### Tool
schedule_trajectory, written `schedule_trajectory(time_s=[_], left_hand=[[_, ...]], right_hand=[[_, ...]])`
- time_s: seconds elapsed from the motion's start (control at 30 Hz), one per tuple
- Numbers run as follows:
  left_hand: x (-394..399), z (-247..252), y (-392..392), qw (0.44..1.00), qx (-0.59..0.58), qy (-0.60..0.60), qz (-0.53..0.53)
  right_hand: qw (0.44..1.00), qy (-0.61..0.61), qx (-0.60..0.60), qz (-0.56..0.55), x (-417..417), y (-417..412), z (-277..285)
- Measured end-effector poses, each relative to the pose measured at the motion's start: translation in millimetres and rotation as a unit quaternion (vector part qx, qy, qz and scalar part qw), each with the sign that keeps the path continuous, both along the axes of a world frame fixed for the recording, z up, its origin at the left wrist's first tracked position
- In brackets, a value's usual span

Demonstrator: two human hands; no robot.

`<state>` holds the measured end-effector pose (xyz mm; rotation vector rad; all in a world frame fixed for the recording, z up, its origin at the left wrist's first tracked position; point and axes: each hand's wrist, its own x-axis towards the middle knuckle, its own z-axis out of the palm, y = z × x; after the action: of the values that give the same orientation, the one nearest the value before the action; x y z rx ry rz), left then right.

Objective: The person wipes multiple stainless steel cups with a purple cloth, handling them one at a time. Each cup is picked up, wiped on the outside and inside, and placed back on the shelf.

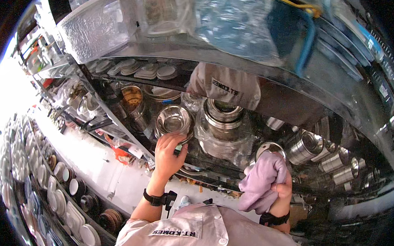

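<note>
My left hand point(171, 155) is at the near rim of a stack of shiny metal bowls point(173, 120) on a dark shelf, its fingers over the edge. Bunched in my right hand point(282, 187) is a lilac cloth point(262, 182). Just beyond the cloth stands a round metal vessel point(270, 147), partly hidden by it. Between my hands, a taller stack of metal bowls point(223, 117) sits in clear plastic wrap point(218, 148).
Metal pots point(305, 146) lie along the shelf at the right. A perforated metal container point(132, 96) stands at the back left. Plastic-wrapped goods point(235, 25) rest on the shelf above. Racks of plates point(77, 187) line the left side.
</note>
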<state>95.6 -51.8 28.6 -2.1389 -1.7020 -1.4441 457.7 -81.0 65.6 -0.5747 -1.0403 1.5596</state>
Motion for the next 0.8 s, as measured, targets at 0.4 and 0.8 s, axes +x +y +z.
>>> schedule_trajectory(time_s=[0.4,0.8], left_hand=[[-80.1,-35.4,41.1,0.979,-0.096,0.157,-0.084],[-91.1,-32.6,54.9,0.99,-0.048,0.028,-0.132]], right_hand=[[0.996,-0.048,-0.019,-0.069,-92.0,-10.2,-82.1],[0.996,-0.05,-0.067,-0.036,-156.3,-2.2,-53.8]])
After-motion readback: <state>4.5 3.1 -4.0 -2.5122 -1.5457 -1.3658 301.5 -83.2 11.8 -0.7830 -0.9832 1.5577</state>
